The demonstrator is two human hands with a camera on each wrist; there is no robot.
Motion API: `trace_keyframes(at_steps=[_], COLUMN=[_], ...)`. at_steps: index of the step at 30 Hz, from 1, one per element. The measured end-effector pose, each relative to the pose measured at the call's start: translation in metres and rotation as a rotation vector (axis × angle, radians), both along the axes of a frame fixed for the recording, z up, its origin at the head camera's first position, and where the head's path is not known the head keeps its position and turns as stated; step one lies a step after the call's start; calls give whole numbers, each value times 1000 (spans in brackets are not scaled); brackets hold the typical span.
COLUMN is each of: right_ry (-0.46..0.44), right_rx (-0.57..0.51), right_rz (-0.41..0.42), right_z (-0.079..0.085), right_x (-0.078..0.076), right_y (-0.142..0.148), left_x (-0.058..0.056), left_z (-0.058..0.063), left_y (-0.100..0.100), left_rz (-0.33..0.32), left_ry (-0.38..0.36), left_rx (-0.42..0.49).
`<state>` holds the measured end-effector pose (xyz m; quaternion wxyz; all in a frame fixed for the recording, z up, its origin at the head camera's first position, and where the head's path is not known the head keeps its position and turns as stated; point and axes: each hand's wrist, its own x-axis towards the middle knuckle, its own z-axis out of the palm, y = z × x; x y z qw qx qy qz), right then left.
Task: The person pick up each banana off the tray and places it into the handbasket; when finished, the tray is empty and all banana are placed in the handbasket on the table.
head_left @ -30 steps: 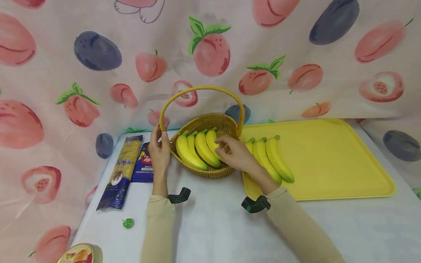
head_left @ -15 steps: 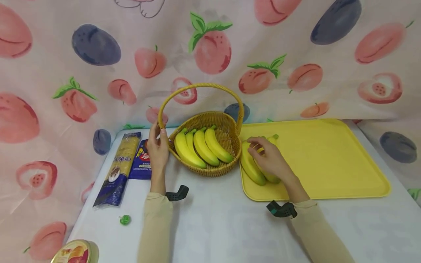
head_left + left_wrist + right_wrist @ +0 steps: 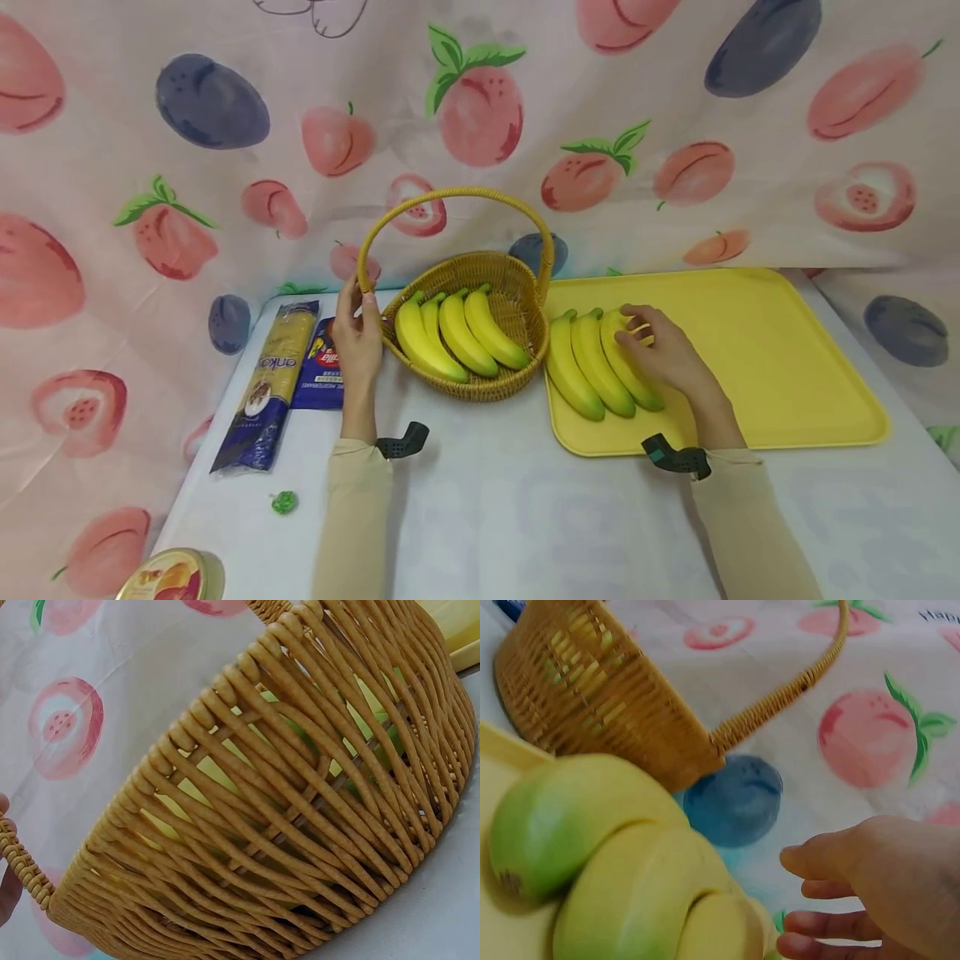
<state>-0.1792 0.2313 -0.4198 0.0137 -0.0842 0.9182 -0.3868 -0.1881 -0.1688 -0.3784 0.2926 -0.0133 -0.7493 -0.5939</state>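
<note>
A wicker basket (image 3: 491, 391) with a tall arched handle (image 3: 457, 193) stands mid-table, several bananas (image 3: 467, 335) lying side by side inside. My left hand (image 3: 358, 340) grips the handle's left foot between thumb and fingers; in the left wrist view the woven wall (image 3: 277, 802) fills most of the picture. On the left end of a yellow tray (image 3: 772, 358) lie three bananas (image 3: 576, 371). Over the rightmost one hovers my right hand (image 3: 670, 350), fingers loosely bent, partly covering it. In the right wrist view a gap shows between thumb and fingers, with nothing held.
Left of the basket lie a long gold-and-blue packet (image 3: 272, 383) and a blue packet (image 3: 318, 375). Nearer are a small green object (image 3: 283, 502) and a round lidded tin (image 3: 168, 577). A fruit-print cloth (image 3: 480, 100) hangs behind the table.
My right hand has moved right, from the bananas in the basket across to the rightmost banana on the tray, uncovering the others. The left hand stays on the handle.
</note>
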Motion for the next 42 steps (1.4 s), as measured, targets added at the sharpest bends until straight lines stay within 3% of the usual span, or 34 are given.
trace_keyframes(at_steps=[10, 16, 22, 24, 29, 31, 38, 42], right_ry=[-230, -283, -275, -266, -228, -207, -137, -129], right_rx=[56, 120, 138, 126, 78, 62, 25, 10], right_rz=[9, 23, 29, 28, 56, 78, 199, 268], right_z=[-8, -9, -6, -4, 7, 12, 30, 38], right_x=[-3, -1, 1, 2, 6, 9, 19, 25], right_y=[5, 3, 4, 5, 3, -1, -25, -36], left_x=[2, -11, -15, -10, -9, -13, 3, 6], left_z=[-2, -20, -26, -17, -16, -22, 0, 4], left_y=[-4, -11, -12, -9, -9, -11, -2, -1], left_rz=[1, 13, 2, -7, -2, -1, -34, -32], left_ry=[-18, -21, -4, -11, -16, -12, -16, -16], left_rx=[-5, -11, -4, -3, -12, -8, -3, -9])
